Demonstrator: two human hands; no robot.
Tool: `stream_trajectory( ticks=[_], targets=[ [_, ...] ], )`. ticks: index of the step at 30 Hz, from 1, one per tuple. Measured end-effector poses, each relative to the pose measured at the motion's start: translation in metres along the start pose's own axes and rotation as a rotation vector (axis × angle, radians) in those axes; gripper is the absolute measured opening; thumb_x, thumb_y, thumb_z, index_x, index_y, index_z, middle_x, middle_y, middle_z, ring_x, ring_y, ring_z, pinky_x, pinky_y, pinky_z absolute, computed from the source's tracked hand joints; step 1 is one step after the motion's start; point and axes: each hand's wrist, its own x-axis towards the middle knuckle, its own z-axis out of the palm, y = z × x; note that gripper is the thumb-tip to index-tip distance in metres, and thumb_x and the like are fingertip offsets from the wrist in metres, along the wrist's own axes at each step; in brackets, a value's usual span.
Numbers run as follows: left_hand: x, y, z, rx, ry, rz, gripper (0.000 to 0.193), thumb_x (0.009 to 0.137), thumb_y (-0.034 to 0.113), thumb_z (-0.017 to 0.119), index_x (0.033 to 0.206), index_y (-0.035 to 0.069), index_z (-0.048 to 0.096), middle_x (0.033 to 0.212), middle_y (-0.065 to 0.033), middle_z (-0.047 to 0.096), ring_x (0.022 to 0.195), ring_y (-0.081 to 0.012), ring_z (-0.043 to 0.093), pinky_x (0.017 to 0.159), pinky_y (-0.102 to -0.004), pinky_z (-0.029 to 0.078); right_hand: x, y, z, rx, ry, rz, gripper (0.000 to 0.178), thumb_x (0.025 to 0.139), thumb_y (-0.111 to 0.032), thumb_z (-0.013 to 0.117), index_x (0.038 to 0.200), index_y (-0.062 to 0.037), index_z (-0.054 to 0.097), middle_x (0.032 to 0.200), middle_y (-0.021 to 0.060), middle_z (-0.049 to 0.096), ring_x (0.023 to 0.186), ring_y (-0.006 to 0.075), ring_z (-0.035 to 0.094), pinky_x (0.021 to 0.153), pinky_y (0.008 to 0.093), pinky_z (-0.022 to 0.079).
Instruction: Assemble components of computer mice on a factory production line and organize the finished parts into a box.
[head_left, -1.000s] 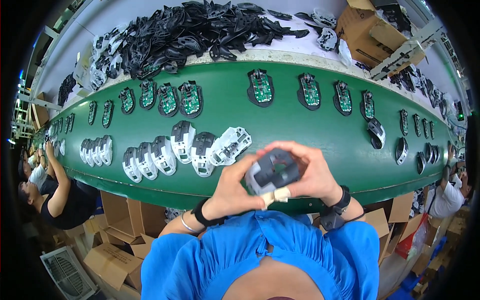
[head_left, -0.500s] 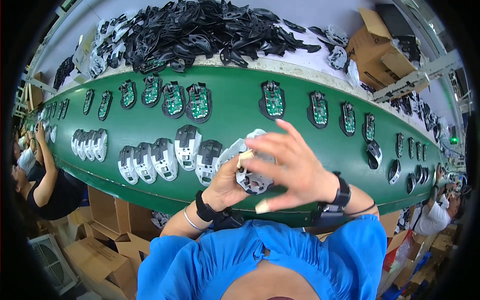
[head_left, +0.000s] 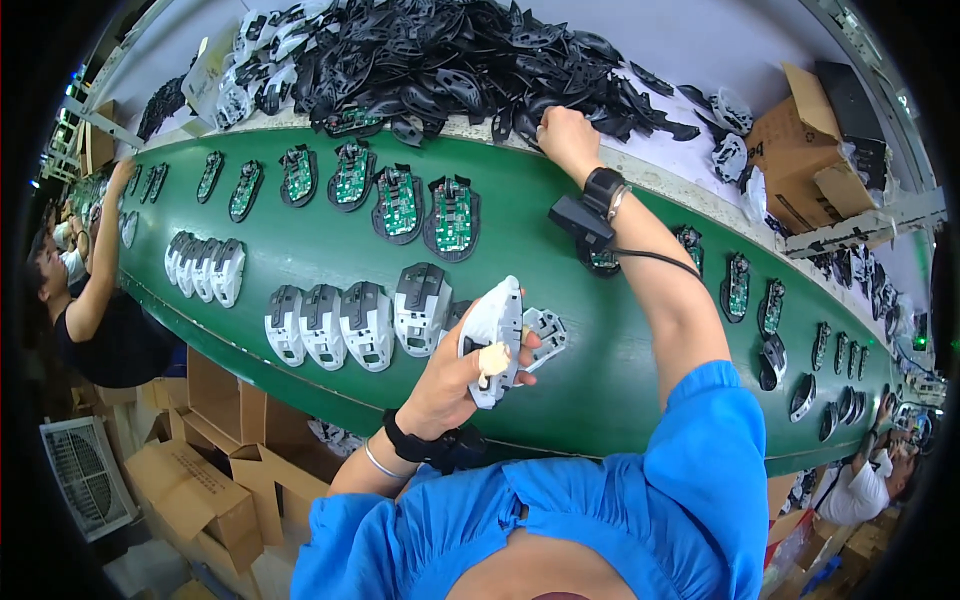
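Observation:
My left hand (head_left: pixel 445 388) is closed around a pale grey computer mouse shell (head_left: pixel 492 325), tilted on its side above the belt. A cream finger cover wraps the thumb. Just beyond its fingertips is a second grey shell piece (head_left: pixel 546 338), its open underside showing; whether the hand also grips it I cannot tell. Far forward, my right hand (head_left: pixel 568 140) reaches to the near edge of the heap of black plastic parts (head_left: pixel 440 60). Its fingers are curled against a black part, and the fingertips are hidden.
Mouse bases with green circuit boards (head_left: pixel 452 220) line the green belt (head_left: pixel 560 400). Several grey-and-black mouse shells (head_left: pixel 367 325) stand in a row to the left. A cardboard box (head_left: pixel 800 150) sits far right; more boxes (head_left: pixel 195 490) lie below left. A co-worker (head_left: pixel 100 330) works at left.
My right hand has left the shell and stretched far forward to the black heap. My left hand has turned the shell on its side. The view has shifted slightly.

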Motion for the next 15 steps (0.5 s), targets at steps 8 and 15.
stream_trajectory(
  ticks=[8,15],
  targets=[
    [0.009,0.004,0.002,-0.022,0.143,0.11,0.051,0.094,0.034,0.047,0.138,0.012,0.033,0.11,-0.0101,0.057,0.092,-0.0159,0.058,0.078,-0.0364,0.052,-0.054,0.005,-0.063,0.351,0.2,-0.09,0.019,0.076,-0.019,0.061,0.08,-0.0001,0.064,0.078,0.0155,0.067,0.067,0.0276,0.066,0.062,0.0357,0.052],
    [0.025,-0.008,0.024,0.125,0.306,0.374,0.057,0.098,0.048,0.033,0.138,0.007,0.033,0.124,-0.0108,0.052,0.107,-0.0198,0.055,0.089,-0.0378,0.047,-0.214,-0.027,-0.132,1.366,-0.121,0.048,0.011,0.079,0.0,0.066,0.089,0.0028,0.063,0.078,0.0019,0.061,0.069,0.0071,0.057,0.059,0.0214,0.047]
  ],
)
